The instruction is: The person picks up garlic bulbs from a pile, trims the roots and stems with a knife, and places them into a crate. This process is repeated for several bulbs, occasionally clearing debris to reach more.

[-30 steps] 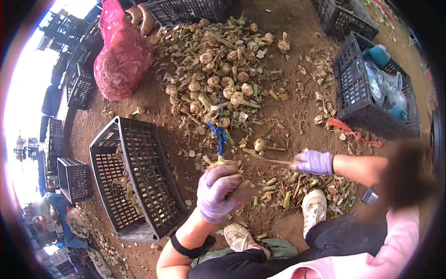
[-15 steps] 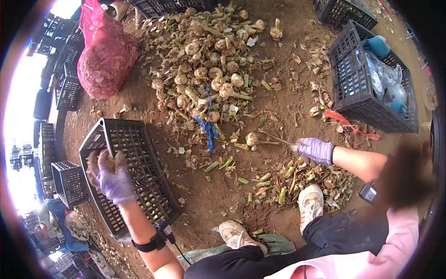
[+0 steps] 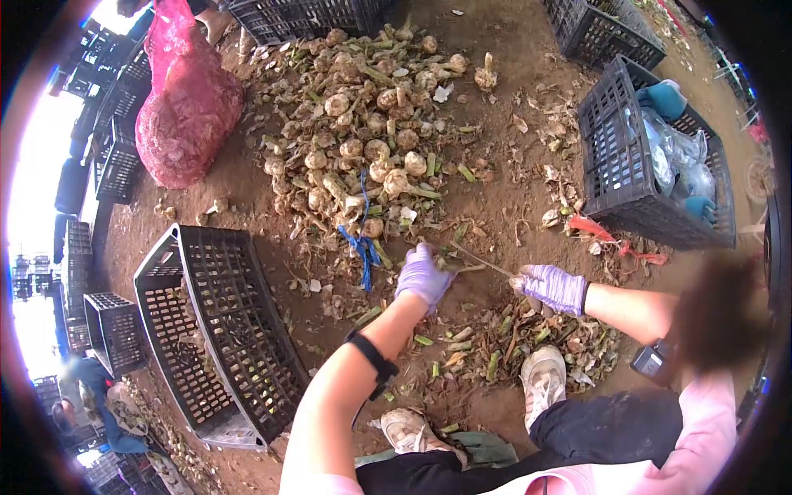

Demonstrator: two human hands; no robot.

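My left hand (image 3: pixel 422 276), in a purple glove, reaches down to the dirt at the near edge of the garlic pile (image 3: pixel 371 124). Its fingers curl over a garlic bulb, which is mostly hidden beneath them. My right hand (image 3: pixel 551 286), also gloved in purple, grips a thin knife (image 3: pixel 483 262). The blade points left, and its tip lies close to my left fingers. A blue string (image 3: pixel 360 247) lies just left of my left hand.
A black crate (image 3: pixel 165 272) holding some garlic stands on my left, with a red mesh sack (image 3: pixel 186 99) beyond it. Another black crate (image 3: pixel 615 165) with bags stands at the right. Cut stems (image 3: pixel 511 346) litter the ground by my shoes (image 3: pixel 544 379). A person (image 3: pixel 82 396) crouches at lower left.
My left hand carried a bulb to the black crate, let it go, then swung back right to a bulb by the knife tip. My right hand has barely moved.
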